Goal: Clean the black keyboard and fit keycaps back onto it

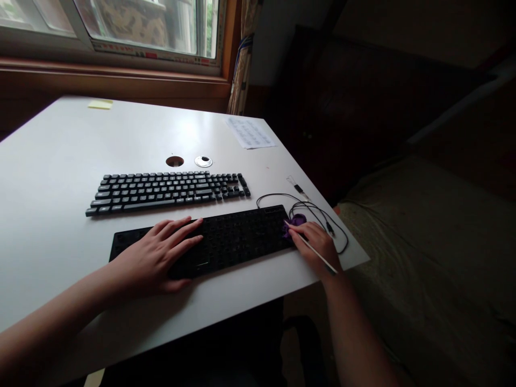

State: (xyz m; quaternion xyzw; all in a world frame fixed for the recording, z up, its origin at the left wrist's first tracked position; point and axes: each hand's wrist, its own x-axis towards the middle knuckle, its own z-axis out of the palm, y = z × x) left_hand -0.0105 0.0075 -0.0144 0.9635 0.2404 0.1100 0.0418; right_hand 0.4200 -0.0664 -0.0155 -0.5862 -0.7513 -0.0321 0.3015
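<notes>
A black keyboard base (237, 236) without its keycaps lies along the front of the table. My left hand (161, 252) rests spread on its left part, fingers stretched over the base and thumb by its front edge. At the right end, my right hand (316, 244) pinches a thin white stick that looks like a cotton swab (318, 255). The swab's tip meets a soft purple lump (287, 228) at the base's right edge; part of the lump is hidden by my fingers. Behind the base, dark loose keycaps (165, 191) are laid out in keyboard order.
A black cable (342, 231) curls by the table's right edge, near a purple round thing (299, 219) and a small tool with a wire loop (299, 188). Farther back are a round hole (174, 161), its cover (203, 161), a printed sheet (252, 133) and yellow notes (100, 104).
</notes>
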